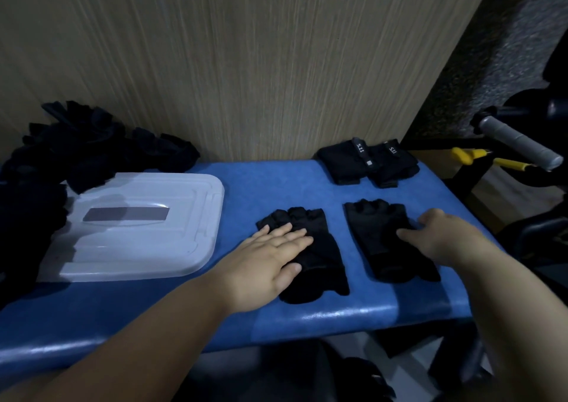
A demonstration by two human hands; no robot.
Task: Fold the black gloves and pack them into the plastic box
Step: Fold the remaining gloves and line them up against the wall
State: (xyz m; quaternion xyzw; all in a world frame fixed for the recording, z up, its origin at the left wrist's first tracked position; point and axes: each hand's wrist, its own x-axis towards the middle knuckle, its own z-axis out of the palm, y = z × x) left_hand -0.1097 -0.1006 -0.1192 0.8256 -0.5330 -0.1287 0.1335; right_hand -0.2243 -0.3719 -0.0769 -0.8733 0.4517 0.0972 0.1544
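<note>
The left hand (270, 257) lies flat on one black glove (325, 266), fingers straight and close together, pressing it to the blue table (338, 312). The right hand (439, 235) rests on the second glove (375, 238), fingers stretched loosely across the cloth, pinching nothing. Left of the left hand sits the plastic box (138, 241) (white, lid side up). Beyond the right hand lie two folded gloves (368, 165). Far beyond the left hand, past the box, is a heap of black gloves (92, 146).
</note>
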